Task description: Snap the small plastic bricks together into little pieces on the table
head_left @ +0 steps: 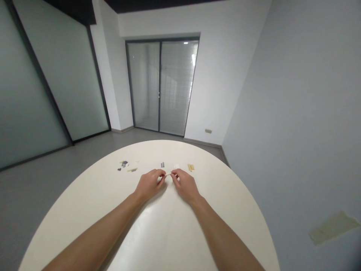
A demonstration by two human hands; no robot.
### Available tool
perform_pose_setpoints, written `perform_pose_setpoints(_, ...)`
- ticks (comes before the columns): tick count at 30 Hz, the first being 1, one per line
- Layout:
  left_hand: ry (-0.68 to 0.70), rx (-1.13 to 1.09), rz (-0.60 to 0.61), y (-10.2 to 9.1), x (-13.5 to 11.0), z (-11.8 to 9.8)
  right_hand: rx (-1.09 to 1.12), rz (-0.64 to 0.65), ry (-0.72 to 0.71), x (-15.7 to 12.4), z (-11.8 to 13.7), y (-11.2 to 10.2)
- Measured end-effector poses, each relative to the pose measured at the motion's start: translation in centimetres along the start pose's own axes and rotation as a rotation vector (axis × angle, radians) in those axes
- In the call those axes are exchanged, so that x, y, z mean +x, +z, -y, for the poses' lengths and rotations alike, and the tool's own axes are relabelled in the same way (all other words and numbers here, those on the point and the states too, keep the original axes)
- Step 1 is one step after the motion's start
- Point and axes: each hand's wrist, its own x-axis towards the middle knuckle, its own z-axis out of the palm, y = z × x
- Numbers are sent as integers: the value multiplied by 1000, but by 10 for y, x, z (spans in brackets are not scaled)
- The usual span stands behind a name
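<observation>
Atop round cream table [180, 233], head view: L hand [150, 184] & R hand [185, 186] pinch either end of small white stick [168, 174], fingers curled. Just beyond: dark bits [123, 165], tan strip [132, 170], grey piece [162, 165], tan pcs [190, 167].

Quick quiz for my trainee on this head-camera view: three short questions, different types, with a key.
1. True or false: the left hand and right hand both pinch the small white stick.
2. Which lies nearer the hands: the grey piece or the dark cluster?
3. Is the far edge of the pale table curved or straight?

Key: 1. True. 2. The grey piece. 3. Curved.
</observation>
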Motion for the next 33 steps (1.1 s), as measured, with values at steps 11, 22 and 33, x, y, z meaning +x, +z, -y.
perform_pose_setpoints(11,-20,-8,2,-1,0,-1,31,-7,-21,0,1,-1)
perform_pose_setpoints(22,32,-21,46,0,-1,0,-3,-5,3,0,-1,2)
perform_pose_setpoints(33,49,-55,13,4,-1,3,-8,23,26,1,3,-1)
